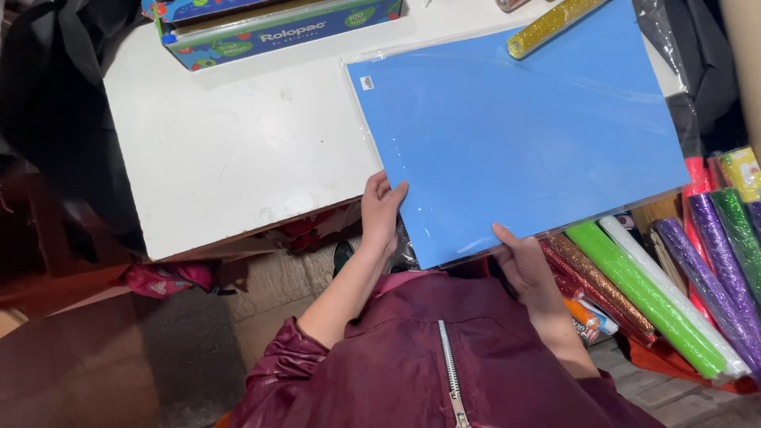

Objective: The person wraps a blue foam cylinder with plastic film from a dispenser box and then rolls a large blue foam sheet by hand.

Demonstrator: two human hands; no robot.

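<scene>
A large blue sheet in a clear plastic sleeve (515, 135) lies across the right part of a white table (238, 150), its near edge overhanging. My left hand (380, 210) grips the sheet's near left corner, fingers on top. At the near edge further right, my right hand (519, 261) holds the sheet with the thumb on top. A gold glitter roll (551, 24) rests on the sheet's far edge.
A long blue box of wrap (269, 28) lies at the table's far side. Several glitter rolls in green, white, purple and copper (666, 285) are stacked low at the right. Dark bags (55, 103) hang at the left. My maroon zipped jacket (444, 357) fills the bottom.
</scene>
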